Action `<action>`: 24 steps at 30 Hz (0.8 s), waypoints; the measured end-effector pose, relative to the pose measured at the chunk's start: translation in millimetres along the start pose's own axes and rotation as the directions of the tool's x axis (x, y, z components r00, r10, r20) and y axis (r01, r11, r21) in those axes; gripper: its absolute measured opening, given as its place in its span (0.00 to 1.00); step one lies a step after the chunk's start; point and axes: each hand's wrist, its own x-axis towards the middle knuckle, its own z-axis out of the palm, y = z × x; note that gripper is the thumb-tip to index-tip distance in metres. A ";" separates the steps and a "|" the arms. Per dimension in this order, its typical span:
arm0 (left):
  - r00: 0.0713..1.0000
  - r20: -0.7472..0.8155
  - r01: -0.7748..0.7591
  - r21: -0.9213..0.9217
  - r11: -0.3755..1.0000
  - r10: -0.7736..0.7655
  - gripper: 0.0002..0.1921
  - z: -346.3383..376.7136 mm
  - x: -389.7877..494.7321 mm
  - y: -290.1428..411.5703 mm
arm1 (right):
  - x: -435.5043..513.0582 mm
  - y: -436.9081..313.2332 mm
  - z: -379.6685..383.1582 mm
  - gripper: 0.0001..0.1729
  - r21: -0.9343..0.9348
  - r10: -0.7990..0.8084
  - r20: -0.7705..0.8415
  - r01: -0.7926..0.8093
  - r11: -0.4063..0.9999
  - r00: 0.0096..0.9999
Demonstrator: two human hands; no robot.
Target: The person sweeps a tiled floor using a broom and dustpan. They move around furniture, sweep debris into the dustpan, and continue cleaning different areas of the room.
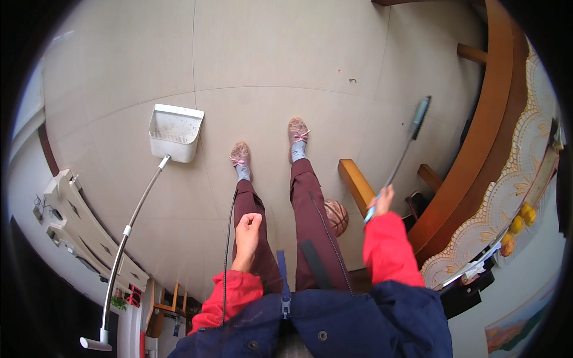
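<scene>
My right hand grips the light-blue handle end of a long, thin-shafted brush. Its grey-blue head with dark bristles points up and away at the right. In front of my left thigh, my left hand is curled shut, and I see nothing in it. A white long-handled dustpan rests on the tiled floor to the left of my feet. Its metal handle rises toward the lower left, with neither hand on it. Dark bits speckle the pan's inside.
A small curled scrap and an orange speck lie on the floor ahead. At right stands a wooden table with a lace-patterned cover. A basketball sits beside my leg, near a wooden beam. A white cabinet lines the left.
</scene>
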 end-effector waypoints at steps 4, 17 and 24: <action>0.998 0.002 0.068 0.024 0.997 -0.068 0.08 14.2 -1.5 -0.1 | -138.0 19.9 -30.9 0.20 -0.078 0.098 0.176 -0.085 0.993 0.979; 0.997 0.014 0.070 0.044 0.997 -0.070 0.10 7.0 -1.7 12.9 | -12.9 -118.2 2.9 0.21 -0.058 -0.243 0.149 0.253 0.966 0.959; 0.998 0.023 -0.062 -0.019 0.998 0.062 0.10 -11.6 -4.4 0.3 | 1.2 -98.6 31.1 0.21 -0.145 -0.120 0.056 0.127 0.981 0.991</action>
